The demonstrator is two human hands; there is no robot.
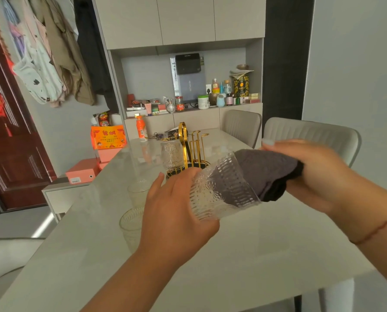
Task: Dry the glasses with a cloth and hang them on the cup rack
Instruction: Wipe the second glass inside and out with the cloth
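My left hand (174, 212) grips a clear embossed glass (219, 192) on its side above the table. A grey-purple cloth (267, 170) is pushed into the glass's mouth, and my right hand (312, 174) holds the cloth's outer end. Behind them stands the gold cup rack (193, 149) on a black base, with one glass (172, 155) hanging upside down on its left peg. Two more glasses stand upright on the table left of my left hand, one near (129, 226) and one farther (138, 190), both partly hidden by the hand.
The pale table (267, 255) runs away from me, with two grey chairs (309, 134) on its right side. An orange drink bottle (141, 129), keys and a card lie at the far end. Orange and pink boxes (108, 136) sit left of the table.
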